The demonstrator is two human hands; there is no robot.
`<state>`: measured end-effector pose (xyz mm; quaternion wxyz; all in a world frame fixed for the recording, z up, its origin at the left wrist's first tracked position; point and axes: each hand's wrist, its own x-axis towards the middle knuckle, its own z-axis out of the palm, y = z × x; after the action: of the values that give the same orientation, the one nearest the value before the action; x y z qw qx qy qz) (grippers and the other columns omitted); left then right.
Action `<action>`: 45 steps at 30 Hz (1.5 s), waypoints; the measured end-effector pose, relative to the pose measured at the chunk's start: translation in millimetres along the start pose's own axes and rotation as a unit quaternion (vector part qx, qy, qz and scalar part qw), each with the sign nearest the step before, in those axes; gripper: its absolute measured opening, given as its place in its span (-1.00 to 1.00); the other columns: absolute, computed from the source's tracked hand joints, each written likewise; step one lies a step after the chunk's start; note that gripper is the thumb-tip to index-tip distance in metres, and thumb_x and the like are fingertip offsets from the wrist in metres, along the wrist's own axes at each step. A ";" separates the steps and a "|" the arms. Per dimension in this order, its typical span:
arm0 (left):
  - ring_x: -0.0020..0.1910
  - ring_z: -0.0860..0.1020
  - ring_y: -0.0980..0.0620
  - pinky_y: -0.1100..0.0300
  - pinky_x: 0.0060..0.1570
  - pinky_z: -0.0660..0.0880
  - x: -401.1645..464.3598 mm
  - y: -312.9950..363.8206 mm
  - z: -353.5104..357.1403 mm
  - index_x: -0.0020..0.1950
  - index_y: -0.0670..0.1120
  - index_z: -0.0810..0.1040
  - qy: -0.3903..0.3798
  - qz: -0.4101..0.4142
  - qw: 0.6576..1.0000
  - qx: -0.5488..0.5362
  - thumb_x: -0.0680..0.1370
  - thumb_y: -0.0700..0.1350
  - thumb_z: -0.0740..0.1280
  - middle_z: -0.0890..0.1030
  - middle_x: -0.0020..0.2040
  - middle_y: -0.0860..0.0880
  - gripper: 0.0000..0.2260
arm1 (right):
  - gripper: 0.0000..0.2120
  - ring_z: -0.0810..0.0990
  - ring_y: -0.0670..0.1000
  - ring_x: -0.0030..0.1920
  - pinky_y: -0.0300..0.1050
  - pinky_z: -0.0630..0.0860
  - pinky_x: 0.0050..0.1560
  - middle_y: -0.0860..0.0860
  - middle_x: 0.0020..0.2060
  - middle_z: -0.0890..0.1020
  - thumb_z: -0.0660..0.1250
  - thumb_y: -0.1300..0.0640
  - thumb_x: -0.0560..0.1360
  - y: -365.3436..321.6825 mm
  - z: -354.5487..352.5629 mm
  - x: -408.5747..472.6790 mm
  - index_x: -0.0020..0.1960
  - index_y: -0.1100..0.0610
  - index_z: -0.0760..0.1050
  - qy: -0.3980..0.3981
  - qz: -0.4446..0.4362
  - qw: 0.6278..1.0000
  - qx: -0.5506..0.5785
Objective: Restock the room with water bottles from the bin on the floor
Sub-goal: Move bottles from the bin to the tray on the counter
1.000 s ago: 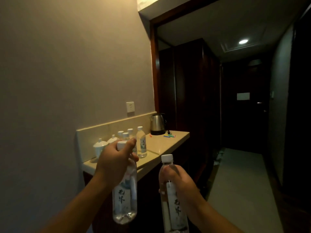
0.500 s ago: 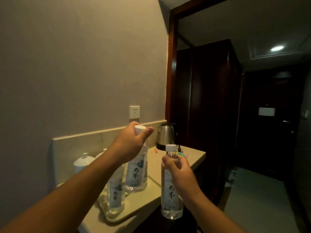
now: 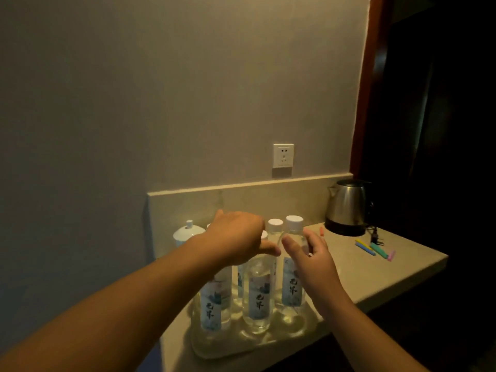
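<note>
Water bottles [image 3: 259, 292] stand upright, clustered on a pale tray [image 3: 214, 347] at the near-left end of the worktop [image 3: 375, 269]. White caps, blue-white labels with dark characters. At least five bottles show; those behind the arm are partly hidden, so exact count unclear.

Left hand [image 3: 236, 238] reaches over the tray from the left, palm down, on top of the middle bottle; its cap is mostly covered. Fingers curled loosely, thumb out toward the right. Cannot tell whether it grips that bottle or just rests on it.

Right hand [image 3: 308, 255] is at the tray's right edge, fingers spread and apart, palm facing the rightmost bottle [image 3: 293, 267], just beside its neck. Open, holding nothing.

Behind the tray, against the backsplash: white lidded cup [image 3: 186, 233]. Right of the tray at the far end: steel kettle [image 3: 347, 208], with coloured sachets [image 3: 375, 249] lying flat in front of it. Wall socket [image 3: 283, 156] above the tray. The bin is out of view.
</note>
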<state>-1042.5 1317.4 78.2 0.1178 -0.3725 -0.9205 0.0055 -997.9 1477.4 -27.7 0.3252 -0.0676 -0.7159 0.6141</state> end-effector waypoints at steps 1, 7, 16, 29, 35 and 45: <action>-0.01 0.54 -0.03 -0.04 0.13 0.41 2.7 -0.5 2.3 0.12 -0.04 0.55 -0.011 -0.010 1.000 0.010 0.50 0.36 0.24 0.60 -0.07 0.03 -0.50 | -0.55 0.58 -0.08 0.13 0.03 0.60 0.13 -0.09 0.21 0.52 0.43 -0.24 0.43 6.4 -1.1 1.1 0.24 -0.12 0.46 -0.016 -0.002 1.000 0.003; -0.22 0.51 0.05 0.20 -0.29 0.37 15.6 -2.2 6.9 0.09 -0.07 0.58 -0.035 -0.054 0.996 0.056 0.43 0.36 0.33 0.58 -0.16 0.01 -0.47 | -0.38 0.61 -0.18 0.06 -0.23 0.61 -0.12 -0.20 0.09 0.59 0.53 -0.40 0.16 27.0 -2.0 -5.0 0.15 -0.28 0.44 -0.077 -0.011 0.996 0.033; -0.06 0.58 -0.02 0.15 -0.10 0.51 15.8 9.1 -2.3 0.21 -0.10 0.59 -0.059 -0.085 0.994 0.034 0.46 0.24 0.41 0.63 -0.01 -0.04 -0.51 | -0.35 0.62 -0.08 0.09 -0.28 0.62 -0.18 -0.10 0.13 0.56 0.53 -0.31 0.19 26.4 2.2 -8.9 0.18 -0.18 0.40 -0.090 -0.015 0.991 0.101; -0.19 0.62 -0.03 0.17 -0.31 0.46 -16.9 -2.9 -17.7 -0.01 -0.09 0.65 0.041 -0.166 0.983 -0.060 0.51 0.38 0.24 0.70 -0.10 -0.08 -0.46 | -0.77 0.53 -0.06 0.09 -0.16 0.53 0.07 -0.05 0.09 0.49 0.31 -0.15 0.54 11.6 1.6 -17.5 0.14 -0.15 0.36 0.003 -0.107 0.989 0.099; -0.08 0.57 0.03 0.09 -0.14 0.50 -72.2 -23.6 -21.0 0.12 0.01 0.57 0.140 -0.251 0.951 -0.112 0.53 0.30 0.28 0.63 0.00 0.03 -0.60 | -0.81 0.50 -0.06 -0.07 -0.25 0.48 -0.03 -0.06 -0.09 0.48 0.29 0.11 0.51 -41.7 51.2 -51.5 0.10 0.02 0.38 -0.012 -0.275 0.950 0.147; 0.00 0.60 0.00 0.06 0.02 0.57 -256.9 -118.7 -36.6 0.10 0.03 0.60 0.216 -0.401 0.875 -0.168 0.55 0.14 0.34 0.65 0.03 0.02 -0.76 | -0.83 0.48 -0.21 -0.30 -0.39 0.42 -0.29 -0.08 -0.24 0.54 0.32 0.17 0.48 -114.2 201.4 -147.0 -0.11 -0.10 0.44 -0.283 -0.192 0.930 0.135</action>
<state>-937.2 1052.4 70.7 0.2414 0.0223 -0.9298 -0.2769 -959.2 1209.2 14.6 0.2271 0.2919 -0.6879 0.6245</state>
